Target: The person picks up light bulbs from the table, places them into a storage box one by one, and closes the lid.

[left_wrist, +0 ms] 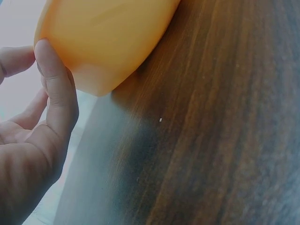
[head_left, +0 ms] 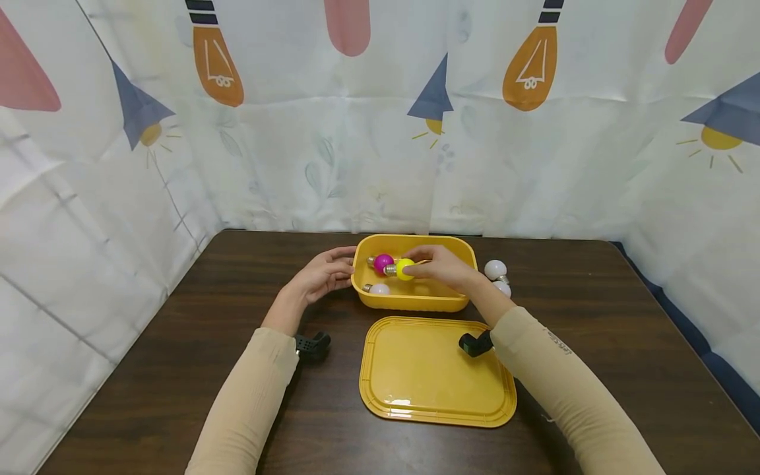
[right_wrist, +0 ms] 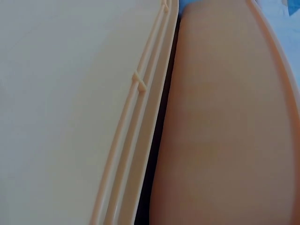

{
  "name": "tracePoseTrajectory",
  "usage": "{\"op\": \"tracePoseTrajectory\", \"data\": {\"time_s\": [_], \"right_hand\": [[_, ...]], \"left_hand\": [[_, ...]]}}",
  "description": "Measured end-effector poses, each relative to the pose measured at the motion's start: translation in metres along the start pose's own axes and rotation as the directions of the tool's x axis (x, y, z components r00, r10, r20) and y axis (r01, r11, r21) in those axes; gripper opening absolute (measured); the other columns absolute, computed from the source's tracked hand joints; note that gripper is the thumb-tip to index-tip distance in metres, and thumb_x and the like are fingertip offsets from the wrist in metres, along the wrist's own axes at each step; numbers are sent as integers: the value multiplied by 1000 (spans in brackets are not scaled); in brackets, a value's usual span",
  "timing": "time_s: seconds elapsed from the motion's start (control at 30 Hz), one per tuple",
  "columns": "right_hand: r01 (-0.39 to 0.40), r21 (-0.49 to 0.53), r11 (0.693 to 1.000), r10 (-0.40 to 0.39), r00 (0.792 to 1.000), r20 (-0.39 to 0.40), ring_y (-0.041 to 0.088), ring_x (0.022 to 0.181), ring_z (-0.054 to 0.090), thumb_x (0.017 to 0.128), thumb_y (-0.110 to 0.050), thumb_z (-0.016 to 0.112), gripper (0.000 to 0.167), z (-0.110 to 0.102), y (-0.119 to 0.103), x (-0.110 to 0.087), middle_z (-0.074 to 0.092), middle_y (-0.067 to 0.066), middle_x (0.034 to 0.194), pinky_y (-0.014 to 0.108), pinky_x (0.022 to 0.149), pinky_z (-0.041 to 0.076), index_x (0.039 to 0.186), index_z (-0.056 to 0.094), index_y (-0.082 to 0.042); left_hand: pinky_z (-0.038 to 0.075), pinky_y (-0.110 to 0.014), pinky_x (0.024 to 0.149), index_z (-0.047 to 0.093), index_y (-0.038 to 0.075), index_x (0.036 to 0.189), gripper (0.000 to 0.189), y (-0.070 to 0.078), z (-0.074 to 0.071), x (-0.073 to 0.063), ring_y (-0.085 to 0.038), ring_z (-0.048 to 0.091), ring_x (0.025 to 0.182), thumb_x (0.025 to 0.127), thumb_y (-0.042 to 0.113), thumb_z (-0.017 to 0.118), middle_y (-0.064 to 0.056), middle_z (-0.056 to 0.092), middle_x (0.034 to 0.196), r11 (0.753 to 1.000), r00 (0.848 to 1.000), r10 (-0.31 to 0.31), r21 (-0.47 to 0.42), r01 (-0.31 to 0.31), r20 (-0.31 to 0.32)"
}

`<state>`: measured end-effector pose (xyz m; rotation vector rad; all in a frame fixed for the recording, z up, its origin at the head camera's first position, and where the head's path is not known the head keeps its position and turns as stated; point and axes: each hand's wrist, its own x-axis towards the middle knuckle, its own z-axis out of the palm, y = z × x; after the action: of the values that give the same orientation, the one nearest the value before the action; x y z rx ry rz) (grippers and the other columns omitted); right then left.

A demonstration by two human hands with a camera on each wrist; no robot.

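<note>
My right hand [head_left: 442, 265] reaches over the yellow bin [head_left: 415, 303] and pinches a yellow light bulb [head_left: 405, 269], its screw base pointing left. Beside that bulb, inside the bin, lies a magenta bulb [head_left: 383, 263]. A white bulb [head_left: 379, 289] rests nearer the bin's front left. Fingertips of my left hand [head_left: 323, 276] touch the bin's left end. In the left wrist view, the fingers [left_wrist: 57, 89] of that hand lie against the bin's outer wall [left_wrist: 108, 37]. The right wrist view shows the bin's outer side [right_wrist: 229, 122] but not the right hand.
A yellow tray [head_left: 436, 373] lies on the dark wooden table [head_left: 178, 369], in front of the bin. White bulbs [head_left: 495, 269] lie just right of the bin, partly behind my right forearm. A patterned curtain [head_left: 380, 165] hangs behind the table.
</note>
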<state>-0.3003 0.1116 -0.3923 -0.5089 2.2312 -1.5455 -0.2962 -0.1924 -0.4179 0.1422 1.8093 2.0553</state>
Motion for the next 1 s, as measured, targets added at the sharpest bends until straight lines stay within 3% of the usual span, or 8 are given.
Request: {"op": "tracePoseTrajectory", "data": {"time_s": [1.0], "right_hand": [[-20, -53, 998, 20, 1000, -2, 28, 113, 56, 94, -20, 76, 37, 7, 1, 11, 61, 13, 126, 39, 99, 51, 127, 67, -6]], "left_hand": [[60, -30, 81, 35, 6, 158, 62, 2, 2, -1, -23, 69, 99, 100, -5, 56, -30, 47, 146, 1000, 1000, -6, -6, 6, -1]]}}
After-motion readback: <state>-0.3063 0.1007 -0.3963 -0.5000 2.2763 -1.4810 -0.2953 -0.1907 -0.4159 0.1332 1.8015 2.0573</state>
